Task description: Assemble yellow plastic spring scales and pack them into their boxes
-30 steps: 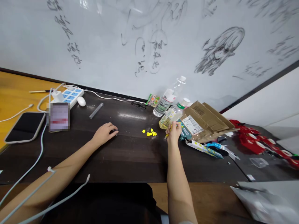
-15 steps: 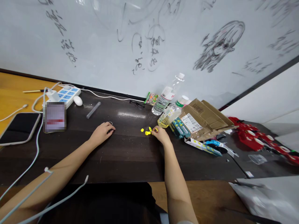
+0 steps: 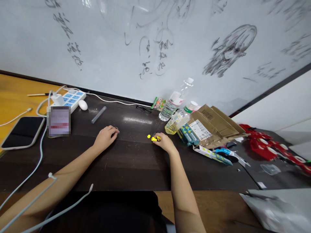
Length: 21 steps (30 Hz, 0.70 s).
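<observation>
My left hand (image 3: 107,137) rests on the dark desk with its fingers curled together. A thin pale curved edge (image 3: 117,128) shows at its fingertips, too small to name. Across the desk, my right hand (image 3: 165,142) has its fingers closed around a small yellow piece (image 3: 158,138), partly hidden by the fingers. Right beside the fingertips lies another yellow piece (image 3: 154,139), and a little to the left is a small round yellow piece (image 3: 148,136). Fine pale crumbs are scattered on the desktop between the hands.
A water bottle (image 3: 167,111), a bottle with yellow liquid (image 3: 171,128), a teal box (image 3: 188,134) and a cardboard box (image 3: 213,121) stand right of centre. Scissors (image 3: 224,151) lie farther right. At left are a phone (image 3: 23,132), a power strip (image 3: 73,98) and white cables.
My right hand has shifted slightly left and down over the yellow pieces, covering more of them. The left hand stays in place, and the view has tilted slightly.
</observation>
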### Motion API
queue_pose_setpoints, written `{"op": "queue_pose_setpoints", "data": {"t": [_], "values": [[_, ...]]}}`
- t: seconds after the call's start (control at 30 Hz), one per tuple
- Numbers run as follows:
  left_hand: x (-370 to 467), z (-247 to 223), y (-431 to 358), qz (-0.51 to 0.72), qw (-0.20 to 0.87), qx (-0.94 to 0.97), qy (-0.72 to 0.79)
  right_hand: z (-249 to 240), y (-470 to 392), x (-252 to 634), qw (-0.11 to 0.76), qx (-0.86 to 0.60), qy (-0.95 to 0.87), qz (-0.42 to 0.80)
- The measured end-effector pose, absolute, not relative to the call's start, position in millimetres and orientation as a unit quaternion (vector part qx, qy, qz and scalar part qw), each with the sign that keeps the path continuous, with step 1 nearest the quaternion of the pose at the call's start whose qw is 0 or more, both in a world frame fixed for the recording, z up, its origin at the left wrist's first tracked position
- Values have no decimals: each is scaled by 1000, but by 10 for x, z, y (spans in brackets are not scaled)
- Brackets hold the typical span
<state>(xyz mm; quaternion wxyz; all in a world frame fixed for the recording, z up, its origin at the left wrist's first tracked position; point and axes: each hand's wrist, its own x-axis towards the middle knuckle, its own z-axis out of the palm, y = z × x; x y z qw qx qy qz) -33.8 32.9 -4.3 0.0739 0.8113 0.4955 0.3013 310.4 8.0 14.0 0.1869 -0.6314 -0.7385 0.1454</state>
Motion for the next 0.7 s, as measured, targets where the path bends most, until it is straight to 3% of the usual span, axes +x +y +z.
{"op": "queue_pose_setpoints", "data": {"t": [0.27, 0.33, 0.5, 0.7], "values": [[-401, 20, 335, 413, 89, 718, 554, 213, 51, 2903, 364, -576, -701, 211], [-409, 25, 337, 430, 99, 705, 555, 216, -5, 2750, 330, -571, -726, 194], [-384, 25, 324, 430, 110, 698, 562, 204, -157, 2367, 93, -584, -802, 83], [-363, -32, 335, 419, 107, 717, 546, 198, -198, 2237, 52, -585, -808, 40]]}}
